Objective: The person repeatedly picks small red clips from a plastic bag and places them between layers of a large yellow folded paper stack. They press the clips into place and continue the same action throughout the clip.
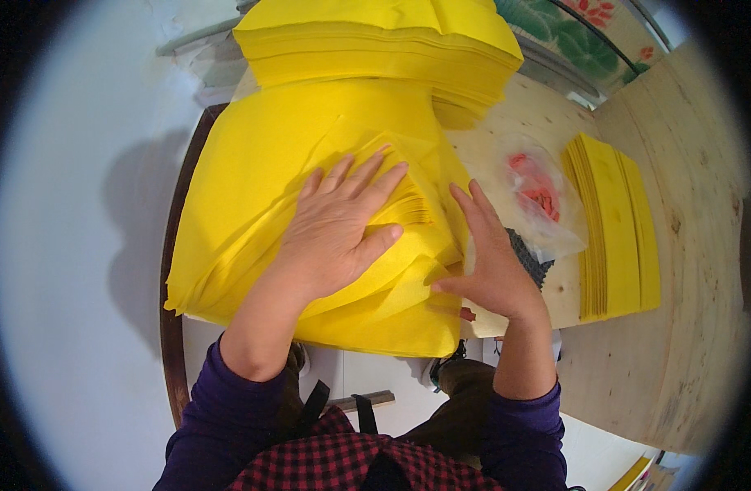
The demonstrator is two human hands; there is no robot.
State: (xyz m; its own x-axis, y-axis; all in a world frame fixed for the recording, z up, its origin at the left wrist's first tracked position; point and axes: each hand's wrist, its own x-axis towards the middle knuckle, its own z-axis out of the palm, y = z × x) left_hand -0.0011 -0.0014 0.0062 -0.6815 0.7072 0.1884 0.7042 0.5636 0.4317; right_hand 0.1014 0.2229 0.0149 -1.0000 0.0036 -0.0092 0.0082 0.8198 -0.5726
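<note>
Yellow fabric sheets [261,155] lie in a loose, overlapping pile on the wooden table in front of me. My left hand [334,221] rests flat on top of them, its fingers spread and pointing away from me. By its fingertips a fanned set of yellow layers [410,206] shows under a turned-back sheet. At the pile's right edge, my right hand [491,258] is open, fingers apart and thumb toward the fabric. Whether its fingertips touch the cloth I cannot tell. Neither hand grips anything.
A thick stack of folded yellow fabric [375,49] stands at the far side. To the right are a clear plastic bag [539,188] with red pieces in it, a dark grey cloth [529,255] and a neat yellow stack [617,229]. A wooden panel [686,164] rises at the right.
</note>
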